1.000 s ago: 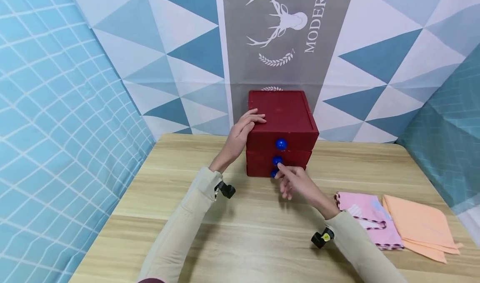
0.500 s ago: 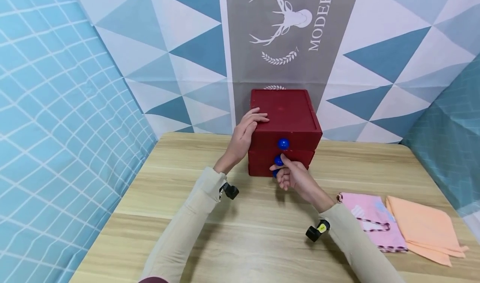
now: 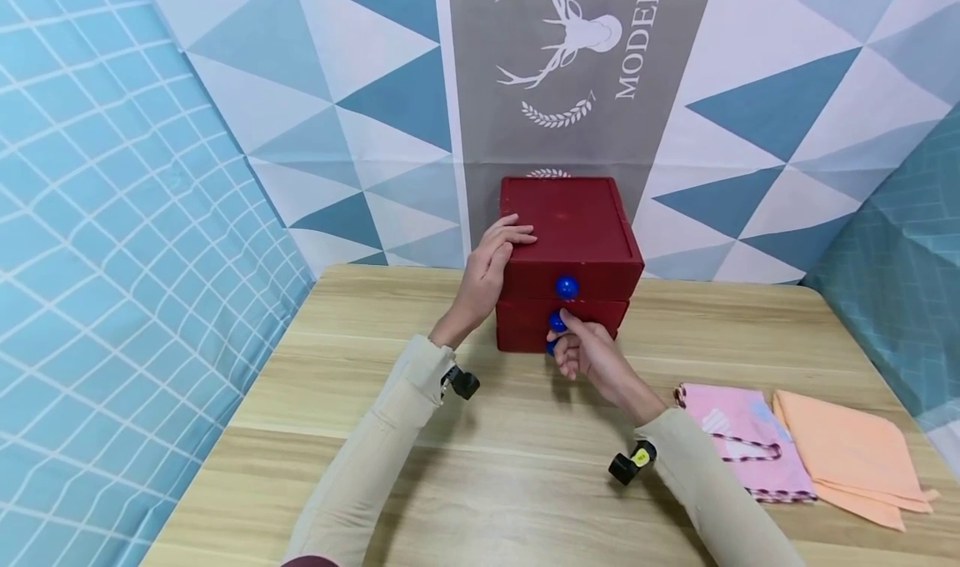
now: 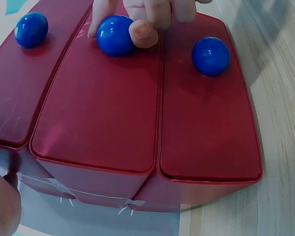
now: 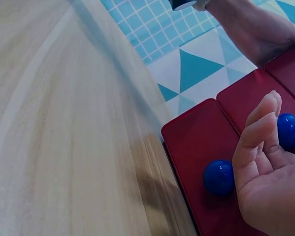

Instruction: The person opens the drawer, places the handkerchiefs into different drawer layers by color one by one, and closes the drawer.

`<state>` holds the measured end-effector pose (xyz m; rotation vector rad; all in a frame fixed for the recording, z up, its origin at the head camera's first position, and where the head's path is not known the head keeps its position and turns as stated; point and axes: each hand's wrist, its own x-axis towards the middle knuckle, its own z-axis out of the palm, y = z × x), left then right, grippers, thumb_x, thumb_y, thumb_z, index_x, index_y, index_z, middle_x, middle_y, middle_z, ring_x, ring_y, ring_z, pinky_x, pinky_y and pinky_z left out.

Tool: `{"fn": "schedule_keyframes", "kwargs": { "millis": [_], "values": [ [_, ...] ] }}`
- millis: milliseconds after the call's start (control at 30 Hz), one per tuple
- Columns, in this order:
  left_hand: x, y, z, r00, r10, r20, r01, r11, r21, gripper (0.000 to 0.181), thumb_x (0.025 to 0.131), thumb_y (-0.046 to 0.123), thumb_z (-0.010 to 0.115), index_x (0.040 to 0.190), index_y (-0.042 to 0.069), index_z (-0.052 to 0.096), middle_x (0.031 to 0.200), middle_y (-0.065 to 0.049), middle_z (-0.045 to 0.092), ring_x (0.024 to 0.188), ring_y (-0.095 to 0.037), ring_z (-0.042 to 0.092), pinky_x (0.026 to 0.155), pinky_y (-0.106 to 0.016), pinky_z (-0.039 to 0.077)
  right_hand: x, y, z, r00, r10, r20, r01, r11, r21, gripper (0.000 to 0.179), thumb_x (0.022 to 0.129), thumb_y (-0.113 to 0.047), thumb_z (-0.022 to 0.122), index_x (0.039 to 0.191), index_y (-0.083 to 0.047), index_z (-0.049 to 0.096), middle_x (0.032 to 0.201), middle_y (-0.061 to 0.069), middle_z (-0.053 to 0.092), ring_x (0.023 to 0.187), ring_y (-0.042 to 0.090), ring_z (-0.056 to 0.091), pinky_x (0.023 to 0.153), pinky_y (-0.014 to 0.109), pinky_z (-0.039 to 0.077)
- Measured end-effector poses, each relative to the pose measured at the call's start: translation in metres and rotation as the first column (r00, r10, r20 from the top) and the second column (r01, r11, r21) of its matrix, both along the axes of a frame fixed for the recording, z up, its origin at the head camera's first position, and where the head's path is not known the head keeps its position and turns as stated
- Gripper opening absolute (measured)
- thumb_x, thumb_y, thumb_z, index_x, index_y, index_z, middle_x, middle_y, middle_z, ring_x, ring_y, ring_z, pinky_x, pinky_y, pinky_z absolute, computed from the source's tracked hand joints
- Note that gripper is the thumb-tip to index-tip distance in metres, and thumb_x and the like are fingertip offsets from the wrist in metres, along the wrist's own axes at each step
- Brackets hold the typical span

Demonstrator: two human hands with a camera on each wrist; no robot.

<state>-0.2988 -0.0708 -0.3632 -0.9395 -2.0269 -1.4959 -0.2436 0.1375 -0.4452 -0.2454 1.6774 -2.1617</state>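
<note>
A dark red drawer box (image 3: 570, 217) stands at the table's back edge, with three drawers and a round blue knob on each. My left hand (image 3: 483, 275) rests on the box's top left edge, fingers lying over the top. With thumb and index finger my right hand (image 3: 596, 358) pinches the middle knob (image 4: 115, 35). Its other fingers curl in front of the bottom knob (image 4: 211, 56), which they partly cover in the head view. Above the right hand, the top knob (image 3: 567, 287) is untouched. All drawers look closed or nearly so.
On the right of the wooden table (image 3: 510, 484) lie a folded pink cloth (image 3: 742, 434) with a striped edging and a folded orange cloth (image 3: 847, 450). Patterned fabric (image 3: 390, 117) hangs behind the box. Blue checked fabric (image 3: 127, 258) hangs along the left.
My right hand has moved slightly up and its thumb and index finger have closed on the middle knob. My left hand stays on the box's top left edge.
</note>
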Motion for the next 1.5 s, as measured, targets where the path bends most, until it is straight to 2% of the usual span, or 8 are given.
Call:
{"fn": "schedule_keyframes", "kwargs": {
  "millis": [200,800,900,1033,1167,1333,1500],
  "values": [
    [0.023,0.002,0.021,0.999,-0.017,0.031,0.017,1.0,0.013,0.035,0.102,-0.001,0.033,0.117,-0.011,0.063,0.133,-0.028,0.056,0.142,-0.04,0.032,0.121,-0.042,0.021,0.003,0.0,0.0,1.0,-0.01,0.001,0.01,1.0,0.014,0.058,0.102,-0.051,0.049,0.1,0.007,0.059,0.062,0.002,0.059,0.049,0.013,0.053,0.046,0.022,0.045],
    [0.024,0.002,0.022,1.0,-0.015,0.011,0.015,1.0,0.019,0.035,0.102,-0.003,0.032,0.116,-0.012,0.063,0.132,-0.028,0.057,0.141,-0.042,0.033,0.121,-0.044,0.02,0.015,0.002,-0.001,1.0,0.007,-0.009,-0.007,0.999,0.031,0.061,0.102,-0.051,0.049,0.103,0.01,0.056,0.06,0.002,0.057,0.048,0.013,0.05,0.046,0.023,0.045],
    [0.021,0.002,0.019,1.0,-0.017,0.009,0.016,1.0,0.019,0.035,0.102,-0.004,0.033,0.116,-0.011,0.064,0.132,-0.028,0.057,0.141,-0.042,0.033,0.121,-0.044,0.021,0.017,0.002,-0.001,1.0,0.009,-0.005,-0.009,0.999,0.031,0.061,0.101,-0.05,0.049,0.103,0.011,0.056,0.059,0.001,0.057,0.048,0.012,0.05,0.046,0.023,0.045],
    [0.008,0.001,0.005,1.0,-0.008,0.004,0.008,1.0,0.019,0.037,0.103,-0.001,0.032,0.118,-0.008,0.065,0.134,-0.024,0.058,0.143,-0.038,0.032,0.121,-0.042,0.019,0.02,0.001,-0.002,1.0,0.014,-0.004,-0.014,0.999,0.036,0.054,0.102,-0.049,0.049,0.097,0.003,0.061,0.059,0.001,0.056,0.047,0.012,0.049,0.046,0.023,0.046],
    [-0.003,0.0,-0.006,1.0,0.011,-0.006,-0.011,1.0,0.011,0.038,0.105,0.006,0.032,0.119,-0.002,0.066,0.135,-0.016,0.059,0.144,-0.028,0.033,0.121,-0.039,0.019,0.024,0.001,-0.003,1.0,0.023,-0.004,-0.023,0.999,0.034,0.052,0.102,-0.049,0.048,0.095,0.001,0.06,0.058,0.002,0.055,0.046,0.012,0.049,0.045,0.023,0.045],
    [-0.007,-0.002,-0.009,0.999,0.021,-0.024,-0.021,1.0,0.001,0.039,0.106,0.014,0.032,0.119,0.005,0.068,0.135,-0.007,0.061,0.143,-0.018,0.034,0.121,-0.035,0.021,0.029,0.002,-0.002,1.0,0.026,-0.007,-0.026,0.999,0.038,0.052,0.102,-0.049,0.048,0.094,0.001,0.059,0.058,0.001,0.055,0.047,0.012,0.049,0.044,0.023,0.044],
    [-0.008,-0.002,-0.009,0.999,0.013,-0.043,-0.013,1.0,0.004,0.039,0.106,0.014,0.032,0.118,0.004,0.068,0.135,-0.008,0.061,0.143,-0.019,0.035,0.12,-0.035,0.021,0.036,0.002,-0.003,0.999,0.031,-0.021,-0.03,0.999,0.019,0.05,0.103,-0.047,0.047,0.094,0.0,0.06,0.057,0.001,0.055,0.047,0.012,0.05,0.044,0.022,0.043]
  ]
}}
